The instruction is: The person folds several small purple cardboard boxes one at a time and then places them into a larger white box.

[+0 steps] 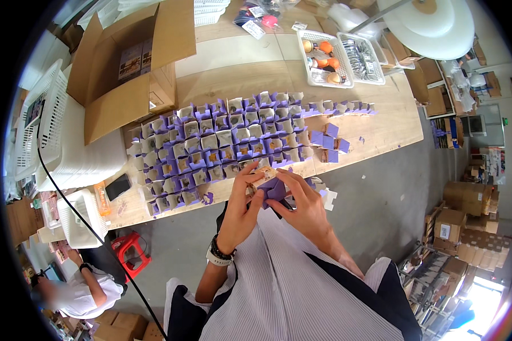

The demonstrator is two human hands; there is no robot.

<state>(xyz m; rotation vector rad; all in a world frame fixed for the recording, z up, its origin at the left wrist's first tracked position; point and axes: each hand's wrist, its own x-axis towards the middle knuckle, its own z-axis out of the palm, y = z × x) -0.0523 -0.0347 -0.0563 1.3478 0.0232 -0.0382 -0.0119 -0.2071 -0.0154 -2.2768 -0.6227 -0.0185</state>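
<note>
Between my hands, just over the table's front edge, is a small purple box [273,190] with a pale, patterned side turned upward. My left hand [246,193] grips it from the left, with fingers curled round its top and side. My right hand [297,196] closes on its right side, thumb low and fingers at the upper edge. What the box contains is hidden by my fingers. Beyond my hands stand many small open-topped purple boxes [224,138] in close rows. A few shut purple boxes [329,142] sit together to their right.
A large open carton [116,108] stands at the far left, near stacked white baskets [45,122]. White baskets with orange-topped items [323,59] and wrapped pieces [359,58] stand at the back right. A phone [118,187] lies at the left. A person [85,287] is beside a red stool [132,256].
</note>
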